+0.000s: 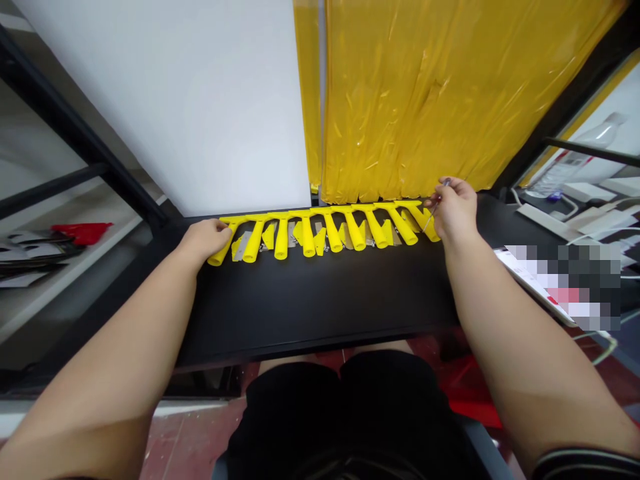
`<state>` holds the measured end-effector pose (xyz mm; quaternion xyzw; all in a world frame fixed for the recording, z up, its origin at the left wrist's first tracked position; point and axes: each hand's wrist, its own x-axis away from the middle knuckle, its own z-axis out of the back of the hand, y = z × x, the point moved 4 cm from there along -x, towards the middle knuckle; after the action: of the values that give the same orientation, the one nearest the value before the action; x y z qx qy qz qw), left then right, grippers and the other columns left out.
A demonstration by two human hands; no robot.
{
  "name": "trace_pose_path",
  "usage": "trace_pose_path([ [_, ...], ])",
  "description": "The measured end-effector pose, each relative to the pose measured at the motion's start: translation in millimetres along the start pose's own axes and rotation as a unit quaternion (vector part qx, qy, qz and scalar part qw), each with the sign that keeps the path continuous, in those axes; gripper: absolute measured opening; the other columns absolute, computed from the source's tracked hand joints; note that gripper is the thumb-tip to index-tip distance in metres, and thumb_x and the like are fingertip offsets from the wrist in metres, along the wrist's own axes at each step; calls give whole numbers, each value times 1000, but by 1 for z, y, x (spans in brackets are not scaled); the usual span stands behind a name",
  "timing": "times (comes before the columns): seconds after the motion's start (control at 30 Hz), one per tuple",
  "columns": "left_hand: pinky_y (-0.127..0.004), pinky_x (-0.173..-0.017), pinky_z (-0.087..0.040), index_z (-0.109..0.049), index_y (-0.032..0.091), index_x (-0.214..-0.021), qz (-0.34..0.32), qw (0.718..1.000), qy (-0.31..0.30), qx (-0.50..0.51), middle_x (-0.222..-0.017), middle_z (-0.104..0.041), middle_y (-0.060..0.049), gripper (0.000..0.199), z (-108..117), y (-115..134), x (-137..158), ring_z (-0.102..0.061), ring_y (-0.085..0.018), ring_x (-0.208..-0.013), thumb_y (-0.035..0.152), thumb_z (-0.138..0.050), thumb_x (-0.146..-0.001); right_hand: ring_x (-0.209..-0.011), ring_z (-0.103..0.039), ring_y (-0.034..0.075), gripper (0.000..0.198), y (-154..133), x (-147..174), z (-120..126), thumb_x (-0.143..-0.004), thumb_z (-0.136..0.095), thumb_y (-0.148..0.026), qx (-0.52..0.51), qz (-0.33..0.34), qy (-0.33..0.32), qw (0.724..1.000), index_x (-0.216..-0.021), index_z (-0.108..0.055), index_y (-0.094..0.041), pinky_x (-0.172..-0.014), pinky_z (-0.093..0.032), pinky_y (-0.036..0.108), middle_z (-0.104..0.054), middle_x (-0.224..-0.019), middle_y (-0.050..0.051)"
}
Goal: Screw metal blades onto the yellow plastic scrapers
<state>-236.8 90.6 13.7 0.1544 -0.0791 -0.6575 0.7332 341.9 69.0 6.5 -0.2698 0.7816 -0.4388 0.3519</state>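
Centre: handles [333, 235] are bright yellow, counter [320, 300] black. Upper right: sheeting [410, 100] amber-yellow. Upper left: panel [200, 100] white. Lower right: sleeve [585, 465] black, pale-striped.

Both bare forearms [133, 327] stretch forward, the left hand [203, 240] curled, the right hand [459, 208] seemingly closed in a pinch.

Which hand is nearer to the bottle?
The right hand: it is at the right end of the yellow handles, the bottle off to its right. The left hand is at their left end, farther away.

Handles [333, 235] across the table [320, 300] — small parts [242, 245], seemingly, between.
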Motion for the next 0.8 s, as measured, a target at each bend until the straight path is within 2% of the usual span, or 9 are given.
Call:
trace_pose_path([
  [0.17, -37, -100, -52, -72, 7, -117, -3, 998, 6, -56, -119, -78, -13, 40, 0, 5, 3, -68, -34, -119, 36, -59, -93, -56, -52, 9, 18, 1, 3, -1, -82, -76, -17, -3, -12, 1, 1000, -87, -60, -23, -47, -49, 17, -54, -74, -5],
  [0.37, -40, -109, -52, -74, 13, -127, -21, 997, 27, -76, -139, -73, -16, 46, -2, 5, -4, -66, -37, -132, 32, -55, -89, -57, -53, 8, 19, -1, 6, -3, -81, -75, -15, 0, -21, 4, 1000, -87, -60, -23, -47, -49, 16, -54, -74, -5],
  [0.53, -43, -110, -53, -75, 13, -131, -27, 997, 23, -73, -140, -73, -17, 54, -8, 3, -9, -67, -39, -131, 38, -53, -88, -57, -52, 8, 18, -2, 8, -5, -79, -64, -8, 3, -26, 18, 1000, -90, -62, -22, -47, -47, 16, -55, -75, -5],
  [0.8, -43, -109, -53, -75, 13, -131, -32, 997, 25, -68, -137, -75, -16, 56, -12, -2, -14, -69, -38, -128, 39, -55, -86, -57, -52, 8, 21, 5, 0, 0, -78, -75, -19, 28, -14, 5, 999, -89, -58, -24, -47, -47, 16, -54, -76, -6],
])
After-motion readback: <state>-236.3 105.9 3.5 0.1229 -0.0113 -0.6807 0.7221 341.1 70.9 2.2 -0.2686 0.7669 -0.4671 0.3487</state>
